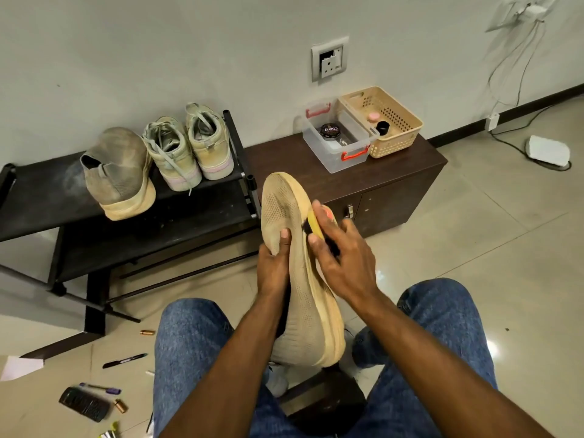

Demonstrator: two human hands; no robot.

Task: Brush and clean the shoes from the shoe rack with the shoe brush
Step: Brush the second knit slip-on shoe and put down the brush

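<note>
Head view: left hand [274, 263] grips beige knit slip-on shoe [297, 273] upright, steadying it; right hand [339, 257] grips yellow-backed black-bristled shoe brush [316, 227] against sole edge.

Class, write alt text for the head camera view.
A seated person's left hand holds a beige knit shoe while the right hand grips a shoe brush against it. Three more shoes sit on a black shoe rack.
</note>
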